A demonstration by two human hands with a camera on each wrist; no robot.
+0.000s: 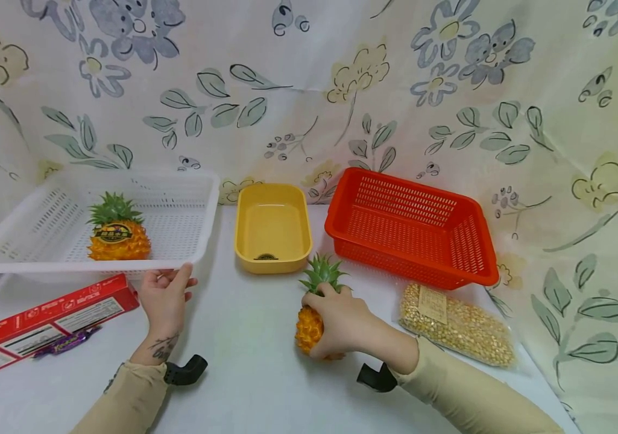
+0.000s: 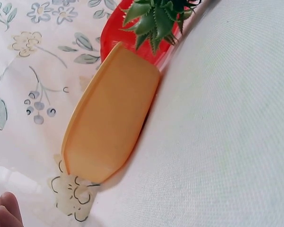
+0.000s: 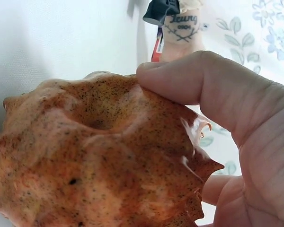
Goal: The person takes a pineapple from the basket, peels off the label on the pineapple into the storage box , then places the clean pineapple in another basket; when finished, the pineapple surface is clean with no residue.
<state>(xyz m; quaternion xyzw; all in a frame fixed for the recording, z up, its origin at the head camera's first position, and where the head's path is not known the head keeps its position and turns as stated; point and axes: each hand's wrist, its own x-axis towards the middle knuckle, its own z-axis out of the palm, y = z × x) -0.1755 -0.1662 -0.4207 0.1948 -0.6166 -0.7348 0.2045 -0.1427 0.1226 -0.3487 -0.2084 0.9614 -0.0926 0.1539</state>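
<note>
My right hand [image 1: 343, 319] grips a small orange pineapple [image 1: 309, 328] by its side, its green crown standing up past my fingers. Close up in the right wrist view, the thumb presses the bumpy skin [image 3: 99, 161] beside a hollow in the base. At the front rim of the white basket [image 1: 200, 241] is my left hand [image 1: 163, 301], fingers loosely bent and thumb tip right at the rim. A second pineapple [image 1: 119, 238] with a dark label stands inside that basket. Only a few left fingertips [image 2: 7, 213] show in the left wrist view.
A yellow tub [image 1: 273, 226] stands mid-table behind the gripped pineapple, with a red basket [image 1: 412, 223] to its right. A bag of corn kernels [image 1: 457, 325] lies before the red basket. At left are a long red box [image 1: 64, 310] and a purple-wrapped bar [image 1: 67, 342].
</note>
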